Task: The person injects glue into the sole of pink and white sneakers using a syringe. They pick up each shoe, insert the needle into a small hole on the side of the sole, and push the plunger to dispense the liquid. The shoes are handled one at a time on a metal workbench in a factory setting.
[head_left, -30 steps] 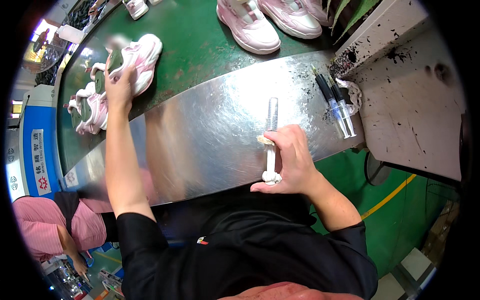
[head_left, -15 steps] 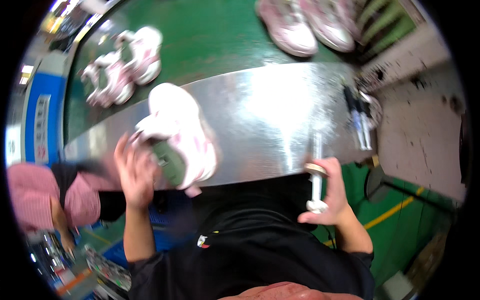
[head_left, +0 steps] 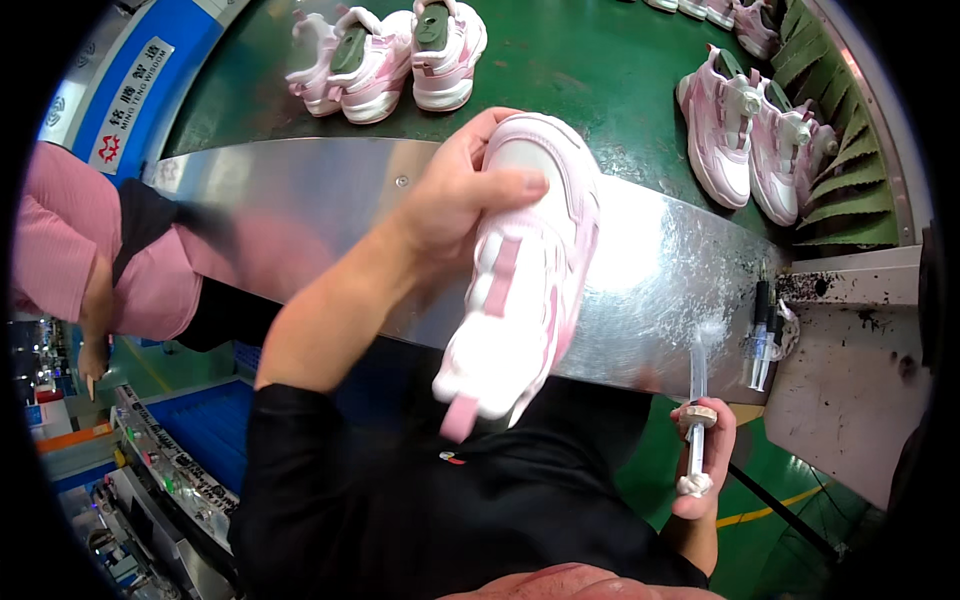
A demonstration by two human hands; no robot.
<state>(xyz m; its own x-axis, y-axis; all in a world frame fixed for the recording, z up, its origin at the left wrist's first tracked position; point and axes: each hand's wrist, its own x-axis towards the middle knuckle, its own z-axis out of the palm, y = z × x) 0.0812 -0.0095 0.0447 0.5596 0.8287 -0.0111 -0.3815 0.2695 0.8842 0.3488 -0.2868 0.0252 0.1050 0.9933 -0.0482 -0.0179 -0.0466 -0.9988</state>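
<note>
A pink-and-white sneaker [head_left: 540, 270] is in my left hand [head_left: 440, 210], raised above the metal ledge. My fingers wrap round its toe and the thumb presses on the upper; the heel with its pink pull tab points toward me. What lies under the shoe is hidden. My right hand [head_left: 722, 440] is closed round a syringe [head_left: 698, 375] at the ledge's near right edge. Its clear barrel points away from me, and its plunger end is wrapped in white material.
Several matching sneakers [head_left: 445, 60] stand on the green surface beyond the metal ledge [head_left: 350, 165], with more sneakers [head_left: 715, 140] at right. Pen-like tools [head_left: 760, 335] lie at the ledge's right end beside a stained machine housing [head_left: 850, 360]. A co-worker in pink [head_left: 75, 240] is at left.
My left hand has moved right and away from me, now gripping a sneaker by the toe. My right hand with the syringe appears further right and lower. The view has shifted.
</note>
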